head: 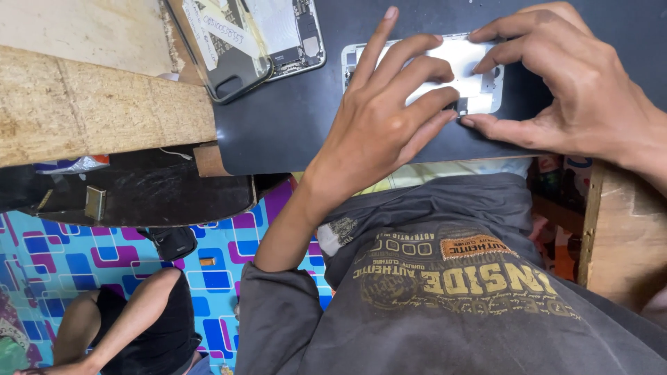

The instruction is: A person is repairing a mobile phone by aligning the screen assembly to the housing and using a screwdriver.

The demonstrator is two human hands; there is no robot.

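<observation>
A white opened phone body [470,75] lies flat on a black work mat [292,118]. My left hand [379,121] rests over its left half, with the fingers spread and pressing down on the white surface. My right hand [573,83] comes in from the right. Its thumb is on the phone's near edge and its index finger is on the top face, so it pinches the right end. Both hands hide much of the phone.
A second opened phone [295,31] showing its inner parts and a grey phone case [226,52] lie at the mat's far left. A rough wooden board [90,104] is to the left. Another person [132,323] sits low left on a patterned blue floor mat [62,260].
</observation>
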